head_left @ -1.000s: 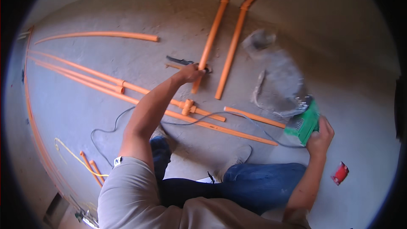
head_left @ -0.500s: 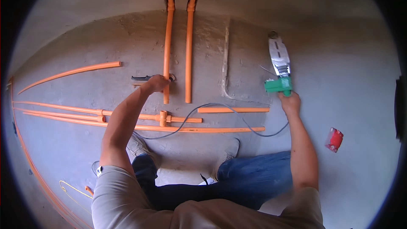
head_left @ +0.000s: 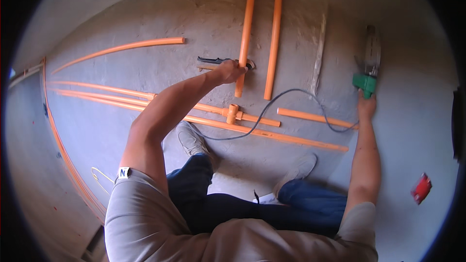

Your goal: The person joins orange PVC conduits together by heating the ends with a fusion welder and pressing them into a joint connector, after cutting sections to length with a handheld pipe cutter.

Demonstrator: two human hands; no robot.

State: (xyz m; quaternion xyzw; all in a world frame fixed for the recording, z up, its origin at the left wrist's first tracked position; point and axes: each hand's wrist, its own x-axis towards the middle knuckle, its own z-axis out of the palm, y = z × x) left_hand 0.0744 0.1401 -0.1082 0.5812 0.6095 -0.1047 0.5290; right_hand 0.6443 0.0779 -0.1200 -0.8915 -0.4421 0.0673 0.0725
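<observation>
My left hand is closed around an orange pipe, near the pipe's lower end. Behind that hand lies a pipe cutter with a dark handle, partly covered by the hand and pipe. A second orange pipe runs alongside, just to the right. Out to the right, my right hand grips the green handle of a plastic pipe welder. Its flat silver heating plate points away from me, and a grey cord loops across from the tool's side.
A tee fitting joins one of several orange pipes lying across the floor in front of my feet. A short loose pipe lies to their right, and a curved one at the far left. A red packet sits at lower right.
My view has swung, so the pipes and hands appear farther right. The welder's plate now points straighter away from me. My left hand keeps its hold on the pipe.
</observation>
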